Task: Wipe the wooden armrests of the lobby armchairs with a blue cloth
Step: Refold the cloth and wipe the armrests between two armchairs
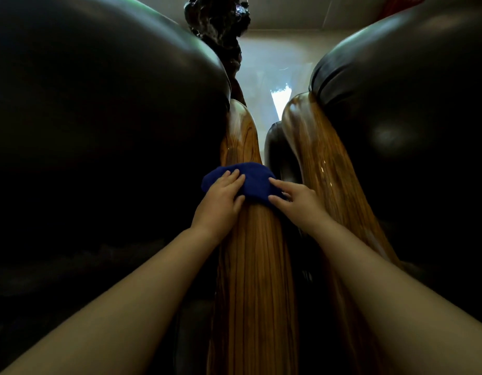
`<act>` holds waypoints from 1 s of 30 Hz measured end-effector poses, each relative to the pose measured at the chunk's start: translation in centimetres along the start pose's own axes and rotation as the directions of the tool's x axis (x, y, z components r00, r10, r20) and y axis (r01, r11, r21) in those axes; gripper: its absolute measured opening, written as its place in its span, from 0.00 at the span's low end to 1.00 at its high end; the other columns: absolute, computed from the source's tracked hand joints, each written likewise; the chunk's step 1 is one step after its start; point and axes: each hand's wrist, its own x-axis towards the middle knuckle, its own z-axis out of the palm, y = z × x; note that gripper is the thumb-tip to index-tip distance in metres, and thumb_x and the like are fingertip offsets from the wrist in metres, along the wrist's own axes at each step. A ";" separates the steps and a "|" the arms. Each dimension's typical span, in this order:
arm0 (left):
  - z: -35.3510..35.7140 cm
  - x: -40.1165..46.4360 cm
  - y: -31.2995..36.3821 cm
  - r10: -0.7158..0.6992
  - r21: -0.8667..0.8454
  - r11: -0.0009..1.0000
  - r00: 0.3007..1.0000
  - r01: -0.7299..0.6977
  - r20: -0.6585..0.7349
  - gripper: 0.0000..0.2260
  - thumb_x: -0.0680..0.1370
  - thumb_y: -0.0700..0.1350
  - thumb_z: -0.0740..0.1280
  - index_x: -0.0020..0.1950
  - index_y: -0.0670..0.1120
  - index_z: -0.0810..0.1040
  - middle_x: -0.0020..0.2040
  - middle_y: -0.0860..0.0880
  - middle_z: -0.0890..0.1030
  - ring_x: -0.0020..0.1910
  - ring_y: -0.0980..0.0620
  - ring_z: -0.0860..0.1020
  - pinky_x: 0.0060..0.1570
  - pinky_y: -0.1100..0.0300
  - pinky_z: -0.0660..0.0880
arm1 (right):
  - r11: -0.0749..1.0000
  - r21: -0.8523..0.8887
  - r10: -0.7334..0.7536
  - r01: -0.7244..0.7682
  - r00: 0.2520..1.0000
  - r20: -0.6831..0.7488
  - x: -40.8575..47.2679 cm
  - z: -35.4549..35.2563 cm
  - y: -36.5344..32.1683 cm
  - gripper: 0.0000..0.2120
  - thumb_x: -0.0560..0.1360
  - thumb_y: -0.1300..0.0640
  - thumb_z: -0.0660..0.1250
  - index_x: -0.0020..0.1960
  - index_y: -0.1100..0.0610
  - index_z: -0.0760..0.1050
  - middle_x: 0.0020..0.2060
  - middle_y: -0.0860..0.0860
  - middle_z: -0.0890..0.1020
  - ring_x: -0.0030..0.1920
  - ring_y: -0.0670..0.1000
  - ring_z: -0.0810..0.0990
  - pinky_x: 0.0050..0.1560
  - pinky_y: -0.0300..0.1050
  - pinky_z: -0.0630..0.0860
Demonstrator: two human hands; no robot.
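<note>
Blue cloth [250, 182] draped over wooden armrest [250, 266], both hands' [220, 198] [296, 201] grip pressing it, fingers spread flat

A blue cloth [252, 182] lies draped across a glossy wooden armrest [252, 266], beside a second wooden armrest [326, 169], between two dark leather armchairs [99, 104].

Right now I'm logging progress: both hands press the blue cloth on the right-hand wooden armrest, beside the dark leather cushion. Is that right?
Not quite. In the head view, the left hand and right hand press the blue cloth on the left-hand wooden armrest; the right-hand armrest is bare. The dark leather cushion is beside it.
</note>
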 end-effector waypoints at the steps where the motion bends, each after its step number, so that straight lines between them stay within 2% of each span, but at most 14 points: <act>1: 0.0 0.1 0.1 -0.009 -0.009 1.000 1.000 0.009 -0.022 0.22 0.78 0.43 0.61 0.71 0.47 0.63 0.74 0.48 0.63 0.74 0.53 0.57 0.71 0.61 0.49 | 1.000 0.013 0.013 -0.013 1.000 0.001 0.1 0.1 0.0 0.23 0.75 0.57 0.64 0.68 0.52 0.66 0.66 0.54 0.73 0.63 0.52 0.72 0.58 0.43 0.69; 8: -0.2 -2.1 0.8 -0.054 -0.086 0.995 0.995 0.046 -0.085 0.17 0.76 0.43 0.64 0.65 0.44 0.72 0.67 0.45 0.74 0.68 0.51 0.68 0.69 0.57 0.60 | 0.989 -0.146 -0.030 0.006 0.985 -0.169 -2.4 0.9 -0.4 0.18 0.74 0.57 0.65 0.64 0.56 0.72 0.58 0.55 0.79 0.57 0.52 0.78 0.56 0.43 0.72; 13: 0.3 -5.1 1.7 -0.045 -0.049 0.998 0.989 0.038 -0.142 0.16 0.74 0.38 0.65 0.62 0.44 0.74 0.62 0.45 0.77 0.63 0.50 0.72 0.65 0.59 0.64 | 0.974 -0.225 -0.015 -0.021 0.988 -0.156 -5.4 0.9 -0.6 0.16 0.74 0.57 0.65 0.62 0.55 0.73 0.57 0.54 0.80 0.56 0.51 0.78 0.58 0.49 0.76; 16: 0.0 -6.7 2.3 -0.027 -0.038 0.999 0.991 0.023 -0.131 0.12 0.75 0.38 0.64 0.58 0.44 0.77 0.57 0.45 0.79 0.59 0.50 0.75 0.59 0.62 0.66 | 0.966 -0.256 0.001 -0.036 0.991 -0.136 -7.6 0.8 -0.4 0.14 0.74 0.57 0.65 0.59 0.53 0.74 0.55 0.52 0.81 0.54 0.49 0.79 0.56 0.46 0.76; 19: -1.4 -7.7 2.6 -0.032 -0.028 0.999 0.999 0.032 -0.009 0.09 0.75 0.39 0.65 0.54 0.45 0.77 0.55 0.46 0.79 0.55 0.52 0.76 0.56 0.63 0.69 | 0.966 -0.259 0.017 -0.025 0.999 -0.033 -9.4 -0.2 -0.5 0.11 0.74 0.57 0.66 0.56 0.52 0.76 0.53 0.50 0.81 0.50 0.45 0.78 0.49 0.37 0.72; 21: -3.0 -8.1 3.1 -0.089 -0.079 0.992 0.989 0.099 0.119 0.08 0.74 0.39 0.66 0.52 0.46 0.78 0.54 0.47 0.79 0.52 0.53 0.77 0.55 0.60 0.74 | 0.964 -0.267 0.020 -0.008 0.999 0.043 -10.3 -1.6 -1.2 0.09 0.73 0.58 0.67 0.53 0.53 0.76 0.51 0.50 0.81 0.46 0.42 0.75 0.45 0.32 0.69; 23: -5.1 -8.3 4.1 -0.122 -0.110 0.983 0.969 0.148 0.217 0.07 0.72 0.38 0.68 0.49 0.46 0.78 0.52 0.48 0.79 0.50 0.55 0.77 0.48 0.62 0.76 | 0.968 -0.250 0.028 -0.006 0.996 0.086 -11.2 -3.2 -2.6 0.09 0.73 0.59 0.67 0.53 0.54 0.77 0.50 0.49 0.80 0.46 0.42 0.75 0.44 0.33 0.70; 26: -8.7 -8.3 6.8 -0.108 -0.144 0.978 0.952 0.154 0.285 0.05 0.70 0.38 0.70 0.44 0.46 0.79 0.44 0.52 0.79 0.46 0.55 0.78 0.37 0.67 0.73 | 0.978 -0.209 0.011 0.012 0.994 0.113 -12.9 -6.5 -5.3 0.09 0.72 0.60 0.68 0.52 0.54 0.77 0.47 0.48 0.80 0.46 0.43 0.77 0.43 0.34 0.74; 28: -11.1 -8.4 9.0 -0.099 -0.159 0.975 0.944 0.155 0.315 0.05 0.69 0.38 0.72 0.41 0.46 0.80 0.41 0.52 0.80 0.44 0.55 0.79 0.38 0.65 0.75 | 0.985 -0.171 -0.002 0.024 0.992 0.128 -14.3 -9.0 -7.2 0.08 0.71 0.61 0.69 0.50 0.54 0.78 0.44 0.47 0.81 0.46 0.44 0.79 0.45 0.37 0.77; 30: -13.3 -8.7 11.3 -0.087 -0.155 0.977 0.935 0.148 0.343 0.04 0.68 0.38 0.72 0.42 0.45 0.81 0.43 0.48 0.82 0.45 0.53 0.80 0.45 0.59 0.79 | 0.985 -0.167 -0.011 0.035 0.990 0.140 -15.9 -11.5 -9.1 0.07 0.71 0.60 0.69 0.49 0.54 0.78 0.43 0.47 0.81 0.45 0.45 0.80 0.46 0.40 0.78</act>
